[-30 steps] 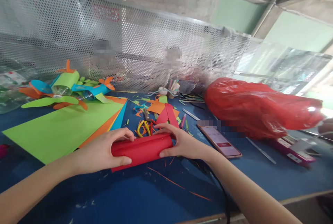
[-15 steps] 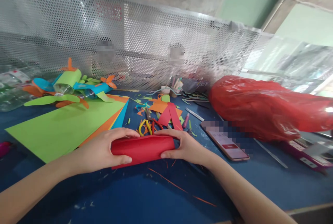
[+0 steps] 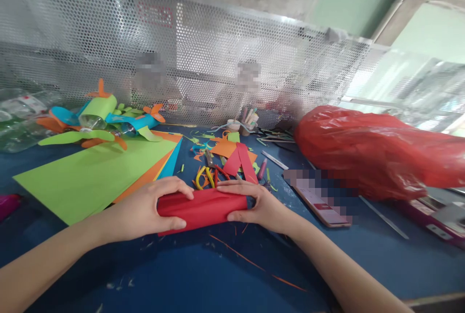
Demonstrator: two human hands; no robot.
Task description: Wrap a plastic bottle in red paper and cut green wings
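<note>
A roll of red paper lies crosswise on the blue table, wrapped round something I cannot see. My left hand grips its left end, fingers curled over the top and thumb pressed on the front. My right hand clasps the right end in the same way. Just behind the roll lie scissors with yellow and red handles among paper scraps.
Green, orange and blue paper sheets lie at the left, with paper-covered bottle planes behind them. A phone and a big red plastic bag sit at the right. A perforated metal screen closes the back; people sit beyond it.
Both hands have kept their grip on the red roll and it looks slightly tighter. The view has shifted a little to the left and down.
</note>
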